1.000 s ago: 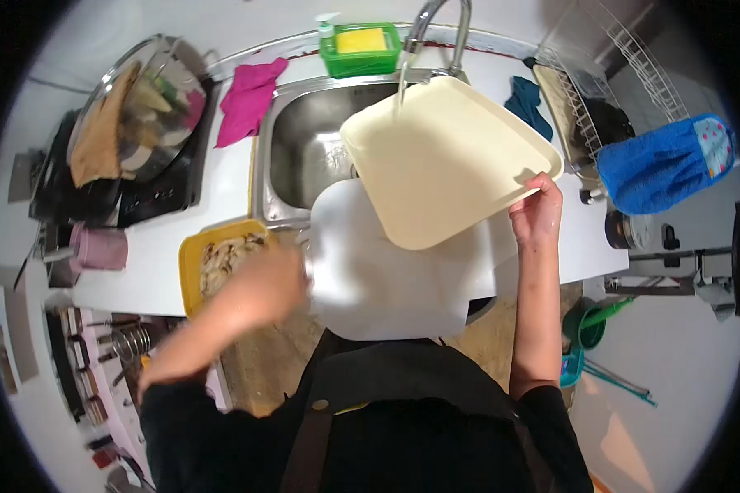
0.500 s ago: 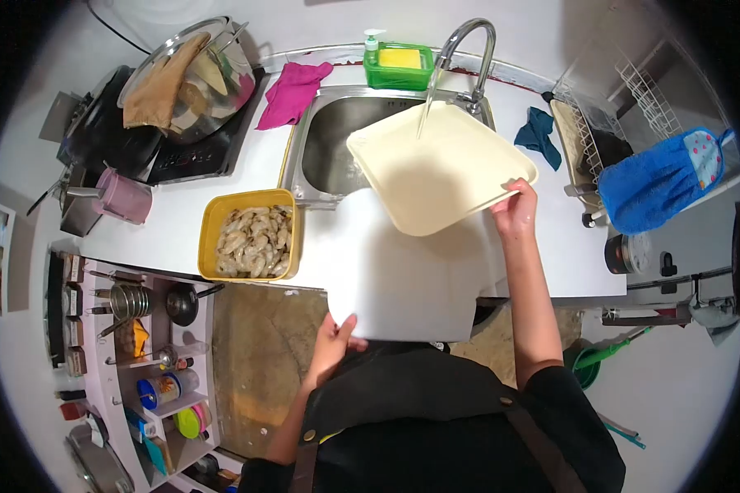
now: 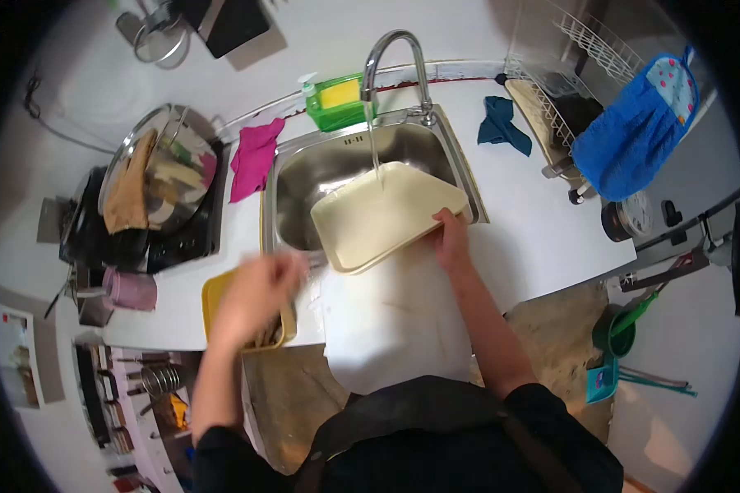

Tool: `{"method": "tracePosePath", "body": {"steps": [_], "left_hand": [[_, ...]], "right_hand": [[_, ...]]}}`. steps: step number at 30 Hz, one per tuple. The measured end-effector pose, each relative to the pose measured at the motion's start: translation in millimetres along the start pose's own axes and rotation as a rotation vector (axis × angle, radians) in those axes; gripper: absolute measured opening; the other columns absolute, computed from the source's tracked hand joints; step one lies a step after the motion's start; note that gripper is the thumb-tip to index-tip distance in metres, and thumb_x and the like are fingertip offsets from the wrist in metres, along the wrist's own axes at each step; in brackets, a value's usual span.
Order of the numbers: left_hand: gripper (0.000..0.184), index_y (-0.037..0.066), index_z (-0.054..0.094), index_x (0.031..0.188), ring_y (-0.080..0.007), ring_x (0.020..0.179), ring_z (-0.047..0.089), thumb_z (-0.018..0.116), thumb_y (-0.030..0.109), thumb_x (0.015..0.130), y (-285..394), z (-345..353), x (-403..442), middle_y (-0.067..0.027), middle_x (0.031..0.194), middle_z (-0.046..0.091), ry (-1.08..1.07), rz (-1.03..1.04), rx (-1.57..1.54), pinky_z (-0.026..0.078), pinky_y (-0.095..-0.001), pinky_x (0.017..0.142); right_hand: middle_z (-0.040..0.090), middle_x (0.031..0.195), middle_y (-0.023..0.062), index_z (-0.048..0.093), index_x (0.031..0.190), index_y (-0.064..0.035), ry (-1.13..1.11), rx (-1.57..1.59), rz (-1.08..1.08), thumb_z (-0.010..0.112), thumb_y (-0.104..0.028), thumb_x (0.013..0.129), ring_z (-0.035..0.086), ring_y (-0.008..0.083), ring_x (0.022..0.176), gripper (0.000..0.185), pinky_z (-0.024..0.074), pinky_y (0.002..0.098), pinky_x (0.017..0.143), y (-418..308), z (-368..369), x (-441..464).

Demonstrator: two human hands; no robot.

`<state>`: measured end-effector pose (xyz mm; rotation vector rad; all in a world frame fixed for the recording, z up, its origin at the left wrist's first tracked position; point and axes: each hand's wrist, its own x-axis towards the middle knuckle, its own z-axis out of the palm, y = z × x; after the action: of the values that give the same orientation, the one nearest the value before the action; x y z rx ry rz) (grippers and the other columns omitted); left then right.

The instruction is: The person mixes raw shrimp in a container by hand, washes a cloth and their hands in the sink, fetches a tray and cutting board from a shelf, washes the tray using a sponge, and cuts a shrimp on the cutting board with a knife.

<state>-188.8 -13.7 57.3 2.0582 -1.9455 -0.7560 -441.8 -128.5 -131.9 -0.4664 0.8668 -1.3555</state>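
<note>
My right hand grips the near right edge of a cream plastic tray. The tray tilts over the front of the steel sink, and water from the tap runs onto it. My left hand, smeared by motion, is above the yellow container; its fingers cannot be made out. That hand and forearm hide most of the container, with a bit of the raw shrimp showing at the lower right. A smooth white panel lies between my body and the sink.
Behind the sink sits a green caddy with a yellow sponge. A pink cloth lies left, a teal cloth right. Farther left are a cooktop and a large pot; a dish rack stands right.
My left hand has let go of the white panel and moved up and left over the yellow container. The tray has shifted lower into the sink. The camera view has turned.
</note>
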Motion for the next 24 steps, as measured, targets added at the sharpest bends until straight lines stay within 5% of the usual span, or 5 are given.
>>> {"method": "tracePosePath", "body": {"steps": [5, 12, 16, 19, 24], "left_hand": [[0.015, 0.002, 0.064, 0.085, -0.0342, 0.065, 0.059, 0.054, 0.0, 0.074, -6.6, -18.3, 268.3, -0.019, 0.07, 0.06, 0.593, 0.758, 0.303, 0.047, -0.0415, 0.064], [0.012, 0.004, 0.069, 0.078, -0.0261, 0.072, 0.065, 0.066, 0.009, 0.068, 4.4, -18.6, 431.4, -0.016, 0.079, 0.066, 0.02, 0.321, 0.496, 0.051, -0.0341, 0.067], [0.018, 0.003, 0.061, 0.08, -0.029, 0.058, 0.061, 0.065, 0.017, 0.069, -16.3, -8.5, 460.8, -0.0155, 0.069, 0.062, 0.083, 0.615, 0.543, 0.048, -0.0389, 0.055], [0.02, 0.002, 0.069, 0.074, -0.0285, 0.068, 0.065, 0.07, 0.017, 0.061, -11.2, -7.0, 456.9, -0.0173, 0.073, 0.065, 0.212, 0.521, 0.558, 0.052, -0.0359, 0.065], [0.019, 0.002, 0.066, 0.066, -0.0179, 0.055, 0.059, 0.071, 0.02, 0.061, 25.8, -41.9, 402.9, -0.0107, 0.06, 0.062, 0.356, 0.543, 0.329, 0.047, -0.0292, 0.055]], "right_hand": [[0.056, 0.088, 0.0122, 0.048, 0.104, 0.0023, -0.036, -0.117, 0.065, 0.052, -0.012, 0.074, 0.062, 0.0249, 0.074, 0.034, 0.0582, 0.0365, 0.056, -10.5, 7.3, 0.7], [0.058, 0.094, 0.0165, 0.042, 0.112, 0.0018, 0.051, -0.207, 0.205, 0.05, -0.013, 0.075, 0.064, 0.0274, 0.076, 0.041, 0.0579, 0.0386, 0.062, -19.6, 15.0, 4.2], [0.056, 0.099, 0.0167, 0.032, 0.121, -0.0017, 0.097, -0.248, 0.181, 0.049, -0.013, 0.075, 0.064, 0.0272, 0.077, 0.05, 0.0576, 0.0387, 0.064, -16.3, 17.1, 4.4], [0.056, 0.1, 0.0166, 0.031, 0.122, -0.0024, 0.133, -0.26, 0.127, 0.049, -0.013, 0.075, 0.064, 0.0272, 0.079, 0.051, 0.0574, 0.0387, 0.064, -14.0, 20.5, 2.3], [0.055, 0.102, 0.0168, 0.027, 0.123, -0.0038, 0.166, -0.251, 0.119, 0.049, -0.012, 0.076, 0.064, 0.0267, 0.079, 0.052, 0.0571, 0.0385, 0.064, -12.7, 19.1, 4.5]]}}
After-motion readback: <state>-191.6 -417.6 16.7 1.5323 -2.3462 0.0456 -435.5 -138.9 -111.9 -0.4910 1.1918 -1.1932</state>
